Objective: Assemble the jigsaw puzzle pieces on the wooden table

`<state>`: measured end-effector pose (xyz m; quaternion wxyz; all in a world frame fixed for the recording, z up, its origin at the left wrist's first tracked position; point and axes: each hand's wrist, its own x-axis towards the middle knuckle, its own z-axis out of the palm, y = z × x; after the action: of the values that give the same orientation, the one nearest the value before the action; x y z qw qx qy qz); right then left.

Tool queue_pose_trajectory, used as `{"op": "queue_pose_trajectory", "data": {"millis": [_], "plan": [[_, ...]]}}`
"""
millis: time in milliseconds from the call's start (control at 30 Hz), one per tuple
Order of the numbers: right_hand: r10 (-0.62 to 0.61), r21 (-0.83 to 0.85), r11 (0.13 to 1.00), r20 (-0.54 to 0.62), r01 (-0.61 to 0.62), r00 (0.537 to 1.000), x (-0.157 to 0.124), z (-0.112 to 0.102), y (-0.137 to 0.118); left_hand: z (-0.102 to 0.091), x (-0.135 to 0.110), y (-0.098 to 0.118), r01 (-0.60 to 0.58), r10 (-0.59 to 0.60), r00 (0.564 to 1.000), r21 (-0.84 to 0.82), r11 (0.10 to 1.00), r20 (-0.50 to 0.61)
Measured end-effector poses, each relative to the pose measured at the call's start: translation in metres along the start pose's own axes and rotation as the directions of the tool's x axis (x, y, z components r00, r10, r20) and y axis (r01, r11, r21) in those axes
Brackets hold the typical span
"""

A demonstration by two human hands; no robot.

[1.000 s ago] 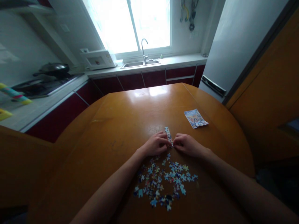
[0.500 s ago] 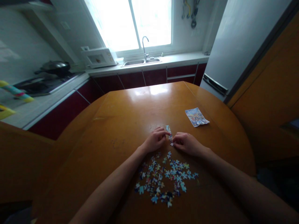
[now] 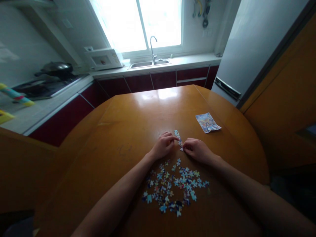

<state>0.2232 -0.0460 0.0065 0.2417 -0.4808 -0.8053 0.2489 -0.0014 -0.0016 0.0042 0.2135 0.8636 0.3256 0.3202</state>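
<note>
Nearest the camera: a scatter of loose puzzle pieces lies flat on the orange-brown table, spread between the two forearms. Pieces mostly blue and white; individual prints too small to read.

Just beyond the scatter, both hands rest on the table, knuckles up. Left hand: fingers curled, tips pressed together against the left edge of a short joined strip of pieces. Right hand: fingers bent, tips closed against the near end of the same strip from the right. Whether either hand pinches the strip or only pushes on it, cannot tell. The strip lies flat, running away from the person, its far end clear of both hands.

Further right, well apart from the hands: a small printed picture card lies flat on the table.

Beyond the table: counter with dark red cabinet fronts, sink and tap under a bright window, white microwave to its left, wok on the stove at far left, pale fridge at right.
</note>
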Motion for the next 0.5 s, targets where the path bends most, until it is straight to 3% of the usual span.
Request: {"op": "queue_pose_trajectory", "data": {"millis": [367, 500], "plan": [[0.005, 0.014, 1.000, 0.001, -0.005, 1.000, -0.002, -0.004, -0.004, 0.000, 0.000, -0.001, 0.006, -0.006, 0.999, -0.006, 1.000, -0.052], [-0.111, 0.024, 0.994, 0.065, 0.110, 0.992, -0.009, -0.014, -0.019, 0.001, 0.000, -0.002, 0.009, -0.010, 0.998, -0.015, 1.000, -0.059]]}}
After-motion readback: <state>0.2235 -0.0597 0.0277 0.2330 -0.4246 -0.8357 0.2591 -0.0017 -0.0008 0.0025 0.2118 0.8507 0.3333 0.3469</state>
